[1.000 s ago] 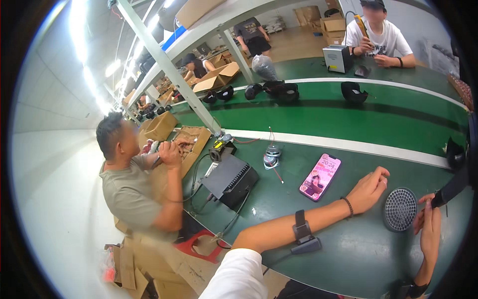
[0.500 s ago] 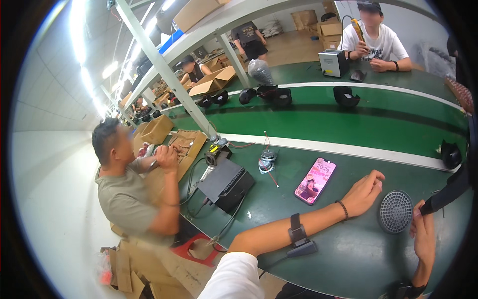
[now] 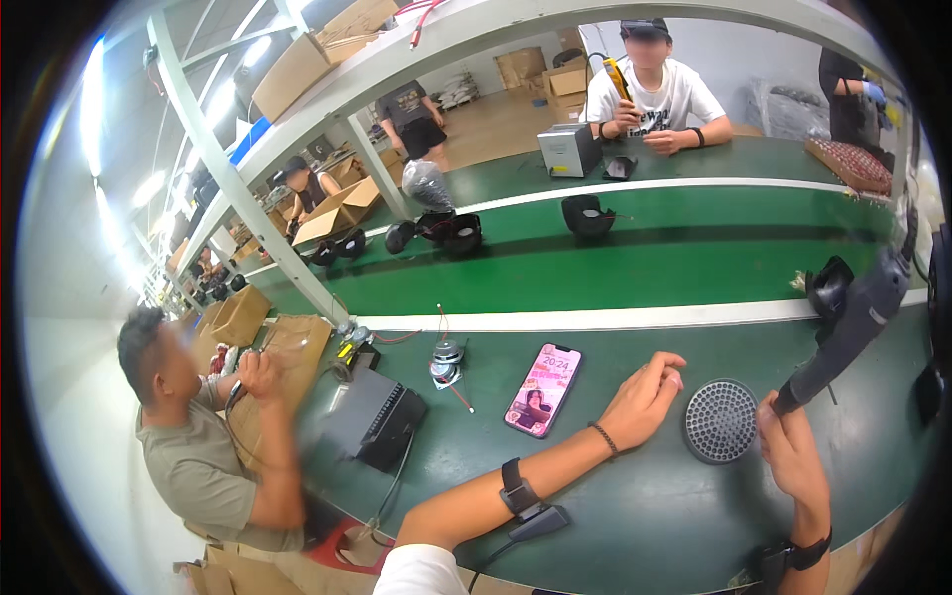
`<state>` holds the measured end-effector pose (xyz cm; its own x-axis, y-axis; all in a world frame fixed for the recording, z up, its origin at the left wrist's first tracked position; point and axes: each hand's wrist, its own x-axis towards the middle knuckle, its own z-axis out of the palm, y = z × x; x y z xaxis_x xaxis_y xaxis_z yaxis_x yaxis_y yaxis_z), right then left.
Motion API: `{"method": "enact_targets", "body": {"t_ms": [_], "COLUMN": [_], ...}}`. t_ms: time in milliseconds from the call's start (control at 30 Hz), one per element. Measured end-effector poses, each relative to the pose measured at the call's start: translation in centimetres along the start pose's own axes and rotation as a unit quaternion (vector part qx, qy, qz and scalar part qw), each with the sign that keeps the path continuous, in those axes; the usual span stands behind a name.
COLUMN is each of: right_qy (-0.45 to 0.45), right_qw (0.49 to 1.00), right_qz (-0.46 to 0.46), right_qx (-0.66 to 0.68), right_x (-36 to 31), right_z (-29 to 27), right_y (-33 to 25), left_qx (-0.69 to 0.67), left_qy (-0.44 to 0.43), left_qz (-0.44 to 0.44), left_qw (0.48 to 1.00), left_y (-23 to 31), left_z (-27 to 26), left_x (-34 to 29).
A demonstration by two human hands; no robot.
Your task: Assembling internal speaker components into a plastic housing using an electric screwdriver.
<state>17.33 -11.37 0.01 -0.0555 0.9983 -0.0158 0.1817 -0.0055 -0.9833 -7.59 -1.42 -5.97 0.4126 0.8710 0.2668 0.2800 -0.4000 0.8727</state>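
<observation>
My left hand (image 3: 640, 402) rests on the green tabletop, fingers loosely bent and holding nothing. Left of it lies a phone (image 3: 543, 391) with a lit pink screen. Between my two hands is a round grey perforated disc (image 3: 721, 421) that looks like a speaker grille. On its right side, my right hand (image 3: 793, 446) has its fingers closed at the lower end of a black electric screwdriver (image 3: 848, 327), which slants up to the right. The screwdriver's tip is hidden by the fingers. A strap with a small dark device (image 3: 531, 506) is on my left forearm.
A small speaker unit (image 3: 446, 364) with red wires and a black power box (image 3: 372, 416) stand at left. Behind the white rail, black housings (image 3: 587, 215) sit on a green conveyor (image 3: 645, 258). One person sits at left; another sits across, holding a yellow tool (image 3: 617, 79).
The view has swung to the right, so everything sits farther left in the picture and more of the screwdriver shows. Both hands keep about the same places on the table.
</observation>
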Motion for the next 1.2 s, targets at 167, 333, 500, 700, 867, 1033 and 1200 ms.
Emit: {"method": "enact_targets", "body": {"t_ms": [167,333,500,700,867,1033,1200], "right_qy": [-0.02,-0.012,-0.02,0.008,0.007,-0.02,-0.015], "right_qw": [0.999,0.998,0.997,0.997,0.998,0.995,0.995], "right_qz": [-0.023,-0.049,-0.041,-0.033,-0.027,-0.054,-0.08], "right_qx": [0.018,0.049,0.067,0.067,0.059,0.077,0.053], "right_x": [0.2,0.3,0.6,0.7,0.6,1.2,0.9], "right_z": [-0.2,0.0,0.0,0.1,-0.5,0.5,0.2], "right_y": [-0.2,0.1,0.0,0.2,0.9,1.5,0.5], "left_qx": [0.002,0.003,0.016,0.004,0.035,0.008,-0.006], "left_qy": [-0.004,-0.004,0.005,-0.005,0.002,0.013,-0.002], "left_qz": [-0.004,-0.004,-0.014,-0.035,-0.021,-0.012,-0.023], "left_qw": [1.0,1.0,1.0,0.999,0.999,1.0,1.0], "left_y": [0.0,0.2,0.9,0.9,0.9,0.8,1.0], "left_z": [-0.1,0.1,-0.1,0.0,0.5,0.1,0.4], "left_x": [0.1,0.2,0.3,0.3,0.4,0.1,0.8]}}
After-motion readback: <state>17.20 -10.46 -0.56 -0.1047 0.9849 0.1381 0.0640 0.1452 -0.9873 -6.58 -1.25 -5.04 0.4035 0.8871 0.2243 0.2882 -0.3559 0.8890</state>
